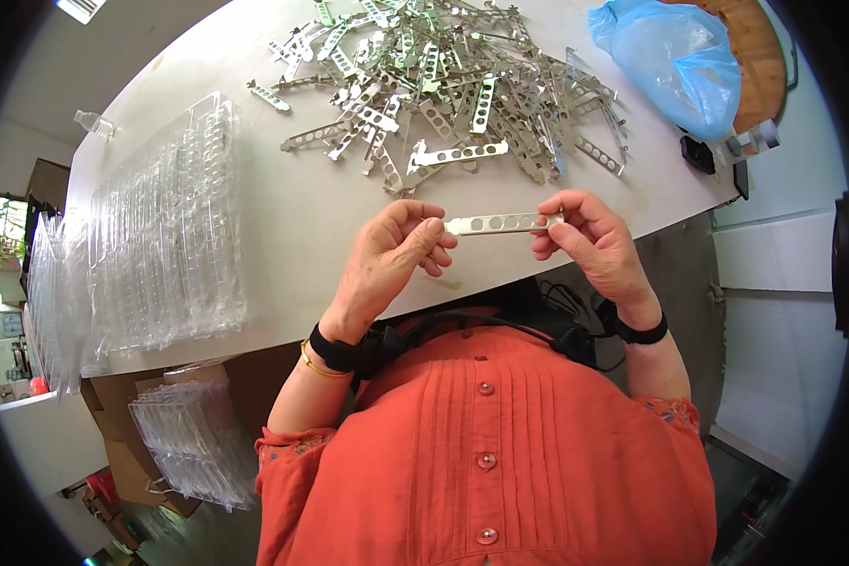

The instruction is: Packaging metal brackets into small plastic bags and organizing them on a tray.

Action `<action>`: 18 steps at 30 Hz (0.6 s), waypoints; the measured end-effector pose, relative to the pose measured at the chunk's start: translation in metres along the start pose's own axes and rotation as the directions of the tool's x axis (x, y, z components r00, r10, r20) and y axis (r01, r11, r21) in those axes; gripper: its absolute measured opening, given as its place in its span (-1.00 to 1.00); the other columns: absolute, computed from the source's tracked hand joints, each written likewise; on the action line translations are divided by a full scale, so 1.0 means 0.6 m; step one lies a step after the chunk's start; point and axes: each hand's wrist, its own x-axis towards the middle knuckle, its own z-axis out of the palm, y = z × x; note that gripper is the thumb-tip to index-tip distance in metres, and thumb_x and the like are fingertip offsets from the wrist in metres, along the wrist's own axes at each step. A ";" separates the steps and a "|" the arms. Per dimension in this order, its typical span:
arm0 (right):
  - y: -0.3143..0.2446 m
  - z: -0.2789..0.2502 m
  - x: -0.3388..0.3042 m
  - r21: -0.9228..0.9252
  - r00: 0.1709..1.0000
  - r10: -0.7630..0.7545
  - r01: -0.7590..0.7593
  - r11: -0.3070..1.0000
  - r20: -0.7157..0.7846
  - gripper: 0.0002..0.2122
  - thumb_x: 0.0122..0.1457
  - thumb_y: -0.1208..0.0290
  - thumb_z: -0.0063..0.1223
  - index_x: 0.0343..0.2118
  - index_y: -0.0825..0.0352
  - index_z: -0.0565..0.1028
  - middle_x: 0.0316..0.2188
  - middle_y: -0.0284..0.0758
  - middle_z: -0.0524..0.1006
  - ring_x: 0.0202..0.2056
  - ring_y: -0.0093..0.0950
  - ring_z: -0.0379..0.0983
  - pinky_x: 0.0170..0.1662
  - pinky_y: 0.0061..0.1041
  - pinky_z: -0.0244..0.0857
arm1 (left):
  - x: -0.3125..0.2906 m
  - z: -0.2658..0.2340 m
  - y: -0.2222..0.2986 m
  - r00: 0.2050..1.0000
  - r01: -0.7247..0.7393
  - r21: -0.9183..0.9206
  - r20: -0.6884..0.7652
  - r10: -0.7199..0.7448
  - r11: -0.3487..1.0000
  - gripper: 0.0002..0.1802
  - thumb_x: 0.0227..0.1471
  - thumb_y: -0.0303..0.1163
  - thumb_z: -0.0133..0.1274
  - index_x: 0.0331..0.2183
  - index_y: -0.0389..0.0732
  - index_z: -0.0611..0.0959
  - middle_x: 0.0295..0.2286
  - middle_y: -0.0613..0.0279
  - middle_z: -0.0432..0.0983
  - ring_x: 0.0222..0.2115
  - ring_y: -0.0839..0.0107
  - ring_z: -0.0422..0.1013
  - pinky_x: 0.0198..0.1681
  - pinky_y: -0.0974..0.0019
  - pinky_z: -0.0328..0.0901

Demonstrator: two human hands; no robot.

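Between my two hands, a thin silver metal bracket (500, 224) with a row of round holes is held level above the near edge of the white table (292, 255). My left hand (398, 241) pinches its left end between thumb and fingers. The right end is gripped by my right hand (590, 236), thumb in front. Just beyond my hands lies a large loose pile of similar brackets (453, 94), heaped at many angles. One bracket (462, 153) at the pile's near edge lies nearly parallel to the one I hold.
Stacked clear plastic trays (170, 226) stand on the table at left, beside a small clear bottle (94, 123). More clear trays (193, 439) sit in a cardboard box (123, 443) below. At far right are a blue plastic bag (674, 66), a round wooden stool (755, 57) and a black object (696, 154).
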 end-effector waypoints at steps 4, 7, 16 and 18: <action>0.017 0.001 0.009 -0.059 0.999 0.033 -0.031 0.998 0.031 -0.77 0.34 0.53 -0.01 0.03 0.40 0.41 -0.18 -0.33 0.53 -0.21 -0.59 0.54 -0.09 -0.54 0.48 | 0.003 -0.003 -0.008 0.998 0.056 -0.050 0.035 -0.054 0.997 -0.77 0.26 -0.40 0.05 -0.12 -0.36 0.53 -0.38 0.09 0.61 -0.45 0.48 0.52 -0.35 0.40 0.44; 0.031 -0.009 0.017 -0.102 0.996 0.083 -0.079 0.992 0.032 -0.75 0.32 0.52 0.02 0.04 0.38 0.42 -0.19 -0.36 0.53 -0.23 -0.62 0.52 -0.12 -0.58 0.46 | 0.007 -0.005 -0.017 0.997 0.073 -0.008 -0.035 -0.073 0.997 -0.81 0.24 -0.43 0.07 -0.16 -0.35 0.54 -0.41 0.11 0.61 -0.46 0.49 0.52 -0.36 0.41 0.44; 0.064 -0.025 0.027 -0.173 0.978 0.205 -0.209 0.962 -0.042 -0.76 0.30 0.46 0.08 0.00 0.36 0.48 -0.28 -0.44 0.55 -0.37 -0.71 0.49 -0.29 -0.67 0.44 | 0.017 -0.008 -0.031 0.985 0.142 0.024 -0.106 -0.139 0.990 -0.75 0.21 -0.45 0.09 -0.12 -0.37 0.50 -0.40 0.11 0.61 -0.44 0.48 0.54 -0.38 0.43 0.47; 0.066 -0.027 0.029 -0.177 0.977 0.210 -0.214 0.961 -0.042 -0.77 0.30 0.46 0.08 0.00 0.35 0.49 -0.28 -0.44 0.55 -0.37 -0.72 0.48 -0.31 -0.69 0.44 | 0.018 -0.007 -0.030 0.984 0.145 0.036 -0.108 -0.141 0.989 -0.74 0.20 -0.47 0.07 -0.11 -0.39 0.49 -0.40 0.10 0.60 -0.43 0.47 0.54 -0.38 0.42 0.47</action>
